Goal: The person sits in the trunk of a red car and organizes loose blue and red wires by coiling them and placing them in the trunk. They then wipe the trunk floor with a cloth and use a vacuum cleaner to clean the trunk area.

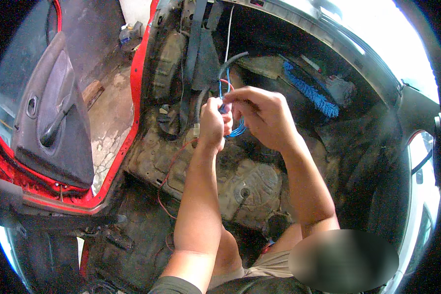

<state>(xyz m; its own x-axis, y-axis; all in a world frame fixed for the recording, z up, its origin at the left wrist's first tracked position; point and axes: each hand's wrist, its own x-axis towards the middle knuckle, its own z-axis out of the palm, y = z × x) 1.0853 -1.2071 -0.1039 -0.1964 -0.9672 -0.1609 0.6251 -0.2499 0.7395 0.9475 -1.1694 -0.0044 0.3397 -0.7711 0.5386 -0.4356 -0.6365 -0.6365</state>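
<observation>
My left hand point(214, 123) is closed in a fist around a bundle of blue wires point(238, 129), whose loop hangs out beside the fingers. My right hand point(267, 115) bends over from the right, its fingertips pinched together at the top of the fist, where blue and red strands come up. Exactly what the right fingertips grip is partly hidden. A corrugated black conduit point(199, 107) runs down just left of the left hand, ending near a pale connector point(196, 130). Above the hands curves a dark tube point(233, 60). A thin red wire point(168, 174) trails down toward the floor.
Around me is a stripped car interior with a bare, dirty floor pan and a round cover point(254, 190). A red car door point(54, 112) stands open on the left. A dark belt strap point(190, 63) hangs behind the conduit; a blue fluffy duster point(310, 90) lies at the back right.
</observation>
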